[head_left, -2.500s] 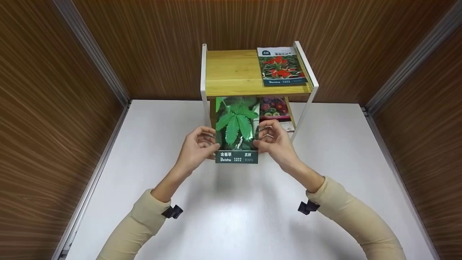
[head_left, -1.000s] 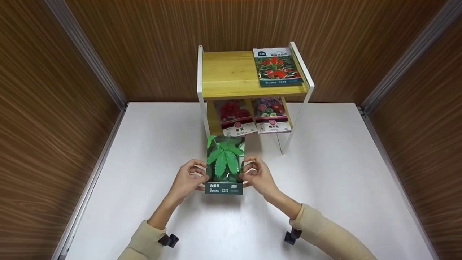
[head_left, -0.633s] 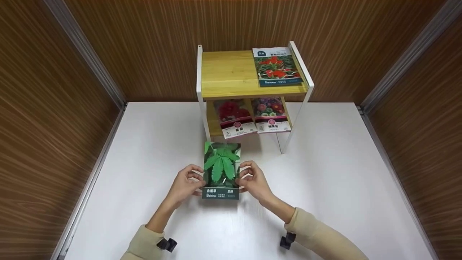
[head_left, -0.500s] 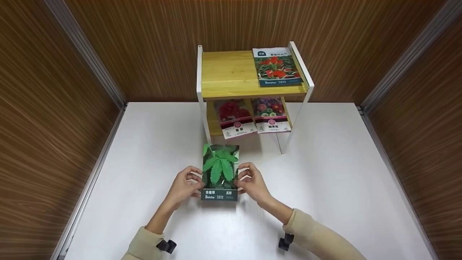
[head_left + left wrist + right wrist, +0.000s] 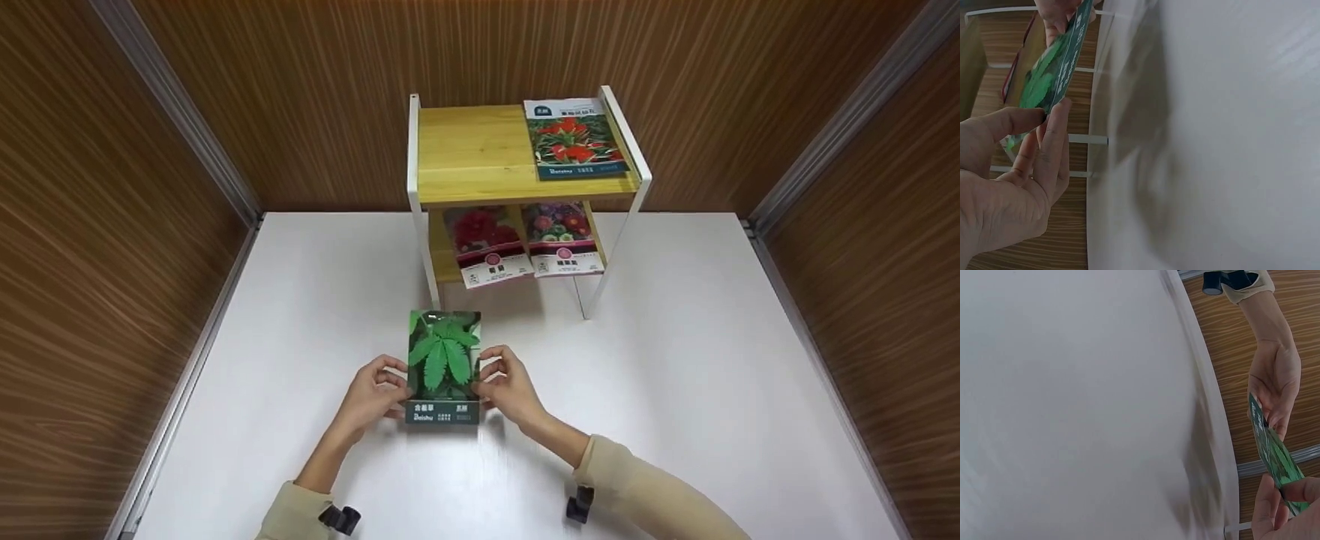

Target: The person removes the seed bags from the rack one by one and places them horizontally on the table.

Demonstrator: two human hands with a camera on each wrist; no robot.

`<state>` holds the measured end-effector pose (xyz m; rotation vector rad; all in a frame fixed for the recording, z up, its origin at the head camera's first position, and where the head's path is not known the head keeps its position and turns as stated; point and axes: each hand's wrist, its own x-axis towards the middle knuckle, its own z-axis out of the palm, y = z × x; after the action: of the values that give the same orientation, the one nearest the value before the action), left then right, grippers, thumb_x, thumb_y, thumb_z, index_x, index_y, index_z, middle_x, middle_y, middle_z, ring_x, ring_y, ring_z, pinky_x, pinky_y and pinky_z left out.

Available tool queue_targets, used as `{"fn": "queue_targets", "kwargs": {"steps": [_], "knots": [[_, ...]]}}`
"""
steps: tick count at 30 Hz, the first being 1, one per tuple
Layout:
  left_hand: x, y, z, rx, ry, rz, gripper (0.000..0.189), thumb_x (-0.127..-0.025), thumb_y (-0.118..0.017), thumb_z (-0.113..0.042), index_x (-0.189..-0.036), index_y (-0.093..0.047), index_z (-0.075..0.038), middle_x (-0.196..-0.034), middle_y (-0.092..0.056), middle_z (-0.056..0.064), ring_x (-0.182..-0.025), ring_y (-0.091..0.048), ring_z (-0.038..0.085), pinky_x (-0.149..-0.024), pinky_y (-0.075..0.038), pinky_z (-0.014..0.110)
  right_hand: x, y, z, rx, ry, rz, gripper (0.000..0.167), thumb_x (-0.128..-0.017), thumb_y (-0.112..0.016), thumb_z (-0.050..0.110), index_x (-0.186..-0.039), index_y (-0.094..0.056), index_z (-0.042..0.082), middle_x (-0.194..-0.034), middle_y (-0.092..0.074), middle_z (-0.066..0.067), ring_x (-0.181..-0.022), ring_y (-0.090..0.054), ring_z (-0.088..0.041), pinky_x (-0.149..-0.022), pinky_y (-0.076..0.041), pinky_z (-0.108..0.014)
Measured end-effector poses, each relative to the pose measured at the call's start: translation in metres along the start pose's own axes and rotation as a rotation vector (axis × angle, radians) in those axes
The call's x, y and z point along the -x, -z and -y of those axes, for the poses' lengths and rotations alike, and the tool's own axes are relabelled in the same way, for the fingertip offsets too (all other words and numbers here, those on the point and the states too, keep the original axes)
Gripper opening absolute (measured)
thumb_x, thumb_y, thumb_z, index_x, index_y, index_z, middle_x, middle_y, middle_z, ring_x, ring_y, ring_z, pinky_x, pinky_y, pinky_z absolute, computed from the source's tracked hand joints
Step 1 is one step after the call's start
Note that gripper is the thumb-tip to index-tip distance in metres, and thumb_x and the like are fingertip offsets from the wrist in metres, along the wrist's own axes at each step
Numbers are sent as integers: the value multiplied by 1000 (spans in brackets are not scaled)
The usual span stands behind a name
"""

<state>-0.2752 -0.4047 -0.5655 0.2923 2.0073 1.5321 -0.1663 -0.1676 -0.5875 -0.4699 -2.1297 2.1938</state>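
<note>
One leaf packet (image 5: 443,367), seemingly off the table (image 5: 675,337), is gripped by left hand (image 5: 373,394) and right hand (image 5: 510,386) fingers (image 5: 1053,146).

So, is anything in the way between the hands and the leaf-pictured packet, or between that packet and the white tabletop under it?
Nothing visible. The left hand and right hand grip the packet by its side edges, and only their fingers reach beneath it, above the tabletop. The shelf stands beyond.
</note>
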Motion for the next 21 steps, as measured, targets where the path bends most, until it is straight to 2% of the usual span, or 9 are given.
{"fn": "queue_targets", "kwargs": {"steps": [12, 21], "knots": [[-2, 11, 18, 11, 32, -17, 35, -91, -69, 2, -124, -59, 2, -90, -63, 4, -65, -68, 17, -59, -66, 37, -8, -16, -11, -15, -15, 21, 47, -84, -65, -9, -128, -50, -1, -92, -55, -3, -63, -62, -14, -53, -58, -31], [-2, 17, 24, -28, 50, -66, 31, -90, -67, 4, -120, -62, 0, -87, -64, 5, -63, -68, 17, -57, -64, 33, -14, -27, -21, 14, -23, 10, 46, -83, -65, -12, -126, -53, -2, -90, -56, -4, -63, -57, -12, -49, -53, -25]]}}
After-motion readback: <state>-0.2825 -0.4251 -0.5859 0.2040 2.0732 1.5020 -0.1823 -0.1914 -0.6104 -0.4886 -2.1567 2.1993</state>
